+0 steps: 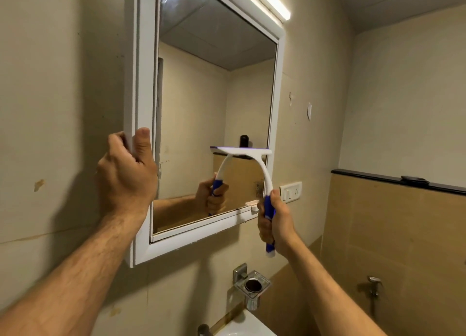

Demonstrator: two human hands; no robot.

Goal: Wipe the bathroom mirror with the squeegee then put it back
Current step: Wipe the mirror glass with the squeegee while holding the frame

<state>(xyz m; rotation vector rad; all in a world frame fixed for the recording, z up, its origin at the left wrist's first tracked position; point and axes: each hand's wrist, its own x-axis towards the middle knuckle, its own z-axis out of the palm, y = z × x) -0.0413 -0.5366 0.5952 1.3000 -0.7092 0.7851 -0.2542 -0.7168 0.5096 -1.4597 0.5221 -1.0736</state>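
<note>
Landmark: we take the one white-framed rectangular wall mirror point(214, 103) as our reference.
Washbasin: one white ceramic basin corner point(245, 327) sits nearest us, below the mirror, with one dark tap end point(203, 330) just beside it.
Holder: one chrome and glass wall-mounted cup holder point(253, 289) hangs under the mirror's lower right corner.
Left hand: our one left hand point(126, 174) grips the mirror's left frame edge, thumb curled over the front and fingers wrapped round the side.
Right hand: our one right hand point(273, 221) is closed round the handle at the mirror's lower right corner.
Squeegee: one white plastic squeegee with a blue grip point(252, 164) stands upright, its blade level against the glass in the lower right part of the mirror; its reflection shows beside it.
Switch: one white switch plate point(290, 191) is just right of the mirror.
Light: one lit tube lamp point(267, 1) runs along the mirror's top.
Spray tap: one chrome wall tap point(374, 284) is well to the right, below the black ledge point(378, 178).
</note>
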